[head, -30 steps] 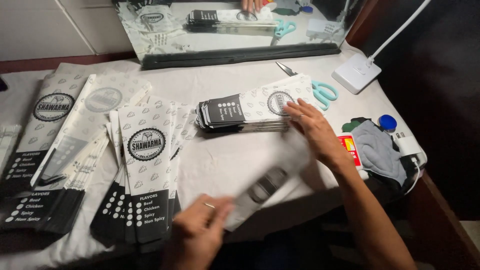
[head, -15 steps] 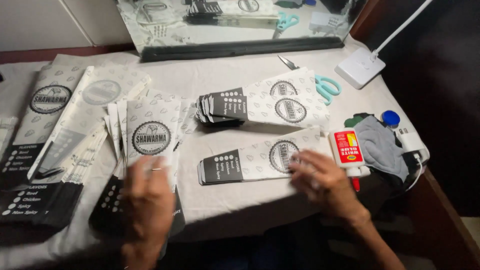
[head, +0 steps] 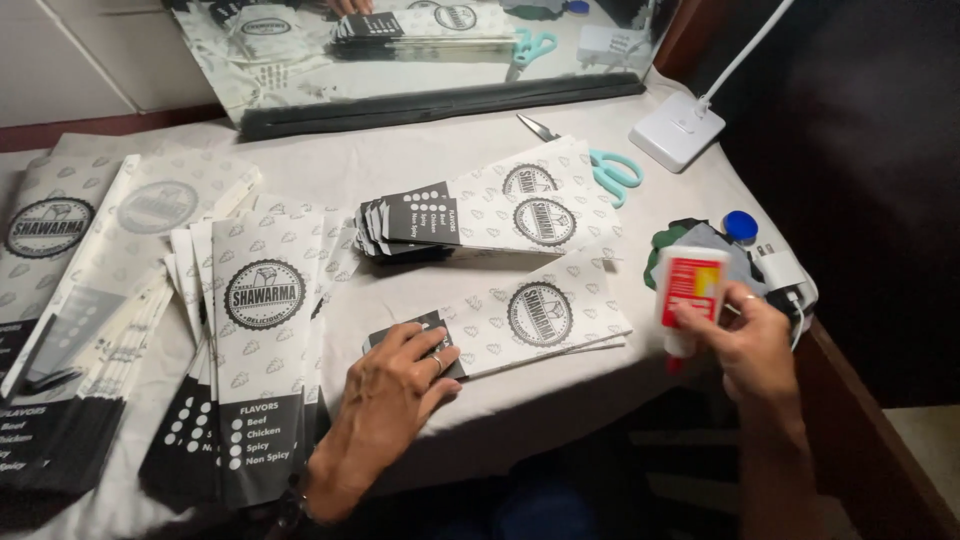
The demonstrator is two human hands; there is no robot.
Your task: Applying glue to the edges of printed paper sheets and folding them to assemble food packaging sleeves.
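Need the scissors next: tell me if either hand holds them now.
No, the teal scissors lie untouched on the table beyond the right hand, which holds a glue bottle.

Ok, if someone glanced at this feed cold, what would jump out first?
Probably the right hand at the table's right edge, holding a white glue bottle with a red label tip down. Next, the left hand pressing the dark end of a single printed paper sleeve at centre, with a fanned stack of sleeves just behind it.

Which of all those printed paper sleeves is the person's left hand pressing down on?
The single black-and-white printed paper sleeve lying alone at the table's near edge, under the left hand; the others sit in stacks or fanned piles.
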